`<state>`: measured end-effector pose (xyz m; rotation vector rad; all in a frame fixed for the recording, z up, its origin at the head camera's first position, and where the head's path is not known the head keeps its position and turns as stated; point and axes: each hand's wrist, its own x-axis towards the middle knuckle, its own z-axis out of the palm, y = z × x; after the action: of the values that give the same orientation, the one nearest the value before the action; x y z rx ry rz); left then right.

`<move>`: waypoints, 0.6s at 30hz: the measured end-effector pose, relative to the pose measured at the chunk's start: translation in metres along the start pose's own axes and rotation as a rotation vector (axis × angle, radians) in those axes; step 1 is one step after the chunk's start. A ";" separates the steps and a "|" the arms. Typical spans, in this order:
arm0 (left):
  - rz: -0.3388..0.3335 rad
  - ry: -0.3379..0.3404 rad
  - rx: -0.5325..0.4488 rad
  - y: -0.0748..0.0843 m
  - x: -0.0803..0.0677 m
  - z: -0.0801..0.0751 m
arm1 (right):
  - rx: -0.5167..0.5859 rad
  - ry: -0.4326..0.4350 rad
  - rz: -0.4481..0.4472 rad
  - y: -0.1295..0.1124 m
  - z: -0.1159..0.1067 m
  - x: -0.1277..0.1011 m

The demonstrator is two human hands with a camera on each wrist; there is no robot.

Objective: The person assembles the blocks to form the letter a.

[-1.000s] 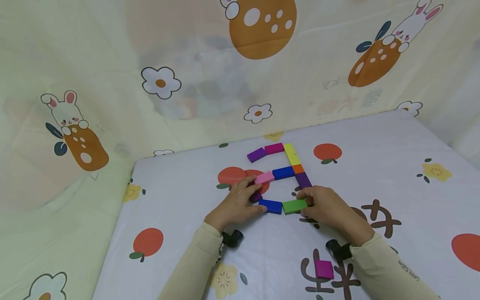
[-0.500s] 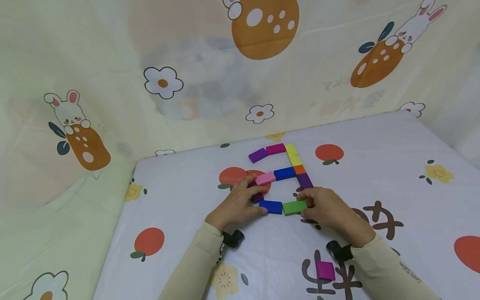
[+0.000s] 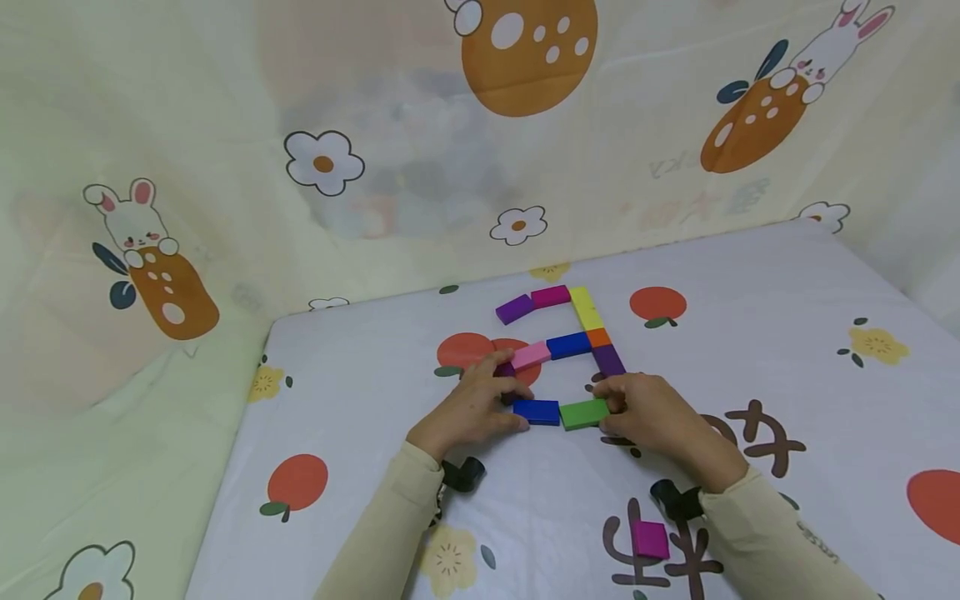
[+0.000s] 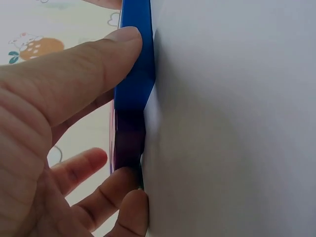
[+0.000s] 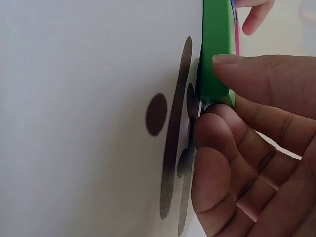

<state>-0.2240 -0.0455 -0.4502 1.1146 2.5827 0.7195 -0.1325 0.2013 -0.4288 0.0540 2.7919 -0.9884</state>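
We noted the left hand [image 3: 471, 410] had nudged the blue block [image 3: 537, 412] flush against the green block [image 3: 586, 413], pinched by the right hand [image 3: 651, 414] (both on the table [image 3: 750, 275]), closing the bottom row.

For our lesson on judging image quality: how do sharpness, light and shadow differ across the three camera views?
Head view: even, soft light, blue block and green block sharp. Left wrist view: thumb fills the frame, soft-focused, block's lower end in shadow. Right wrist view: fingers blurred close up.
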 end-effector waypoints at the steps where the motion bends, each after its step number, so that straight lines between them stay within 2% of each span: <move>1: 0.003 -0.001 -0.001 0.000 0.000 0.000 | 0.000 0.001 0.001 0.000 0.000 0.000; 8: 0.005 -0.012 0.013 -0.002 -0.001 -0.002 | 0.012 0.003 -0.007 0.000 0.001 0.000; 18: -0.029 -0.022 0.035 0.001 -0.001 -0.002 | -0.001 0.004 -0.003 0.001 0.000 -0.001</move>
<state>-0.2232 -0.0461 -0.4482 1.0873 2.5974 0.6544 -0.1316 0.2020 -0.4295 0.0512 2.7969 -0.9891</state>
